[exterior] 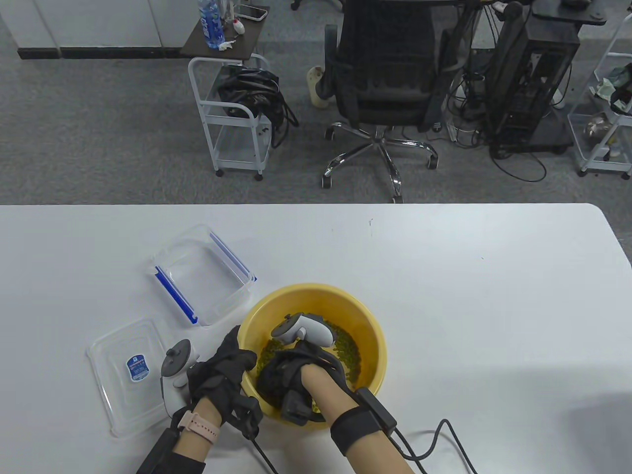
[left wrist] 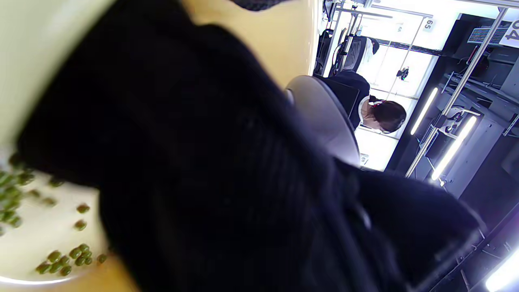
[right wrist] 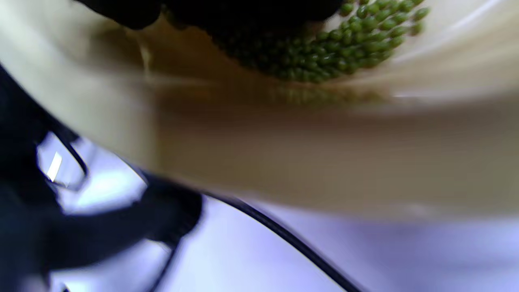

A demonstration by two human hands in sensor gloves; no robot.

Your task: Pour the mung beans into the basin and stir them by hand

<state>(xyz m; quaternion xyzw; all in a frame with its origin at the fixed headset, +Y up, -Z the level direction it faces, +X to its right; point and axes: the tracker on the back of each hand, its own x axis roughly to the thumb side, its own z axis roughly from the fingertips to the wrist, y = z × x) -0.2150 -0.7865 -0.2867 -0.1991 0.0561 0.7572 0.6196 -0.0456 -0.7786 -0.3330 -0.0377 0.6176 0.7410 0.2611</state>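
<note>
From above, the left hand (exterior: 222, 370) is gripping the basin (exterior: 368, 326) rim on the worktop (exterior: 444, 276) while the right hand (exterior: 291, 375), grip state unclear, is working the loose, rolling beans (exterior: 348, 348) inside, with the emptied box (exterior: 202, 276) and lid (exterior: 123, 375) lying left of the basin, out of the way; the left wrist view is showing scattered beans, the right a heap under dark fingers.

Beyond the table (exterior: 444, 276), an office chair (exterior: 382, 84) stands between a white cart (exterior: 232, 118) and a black rack (exterior: 538, 74).
</note>
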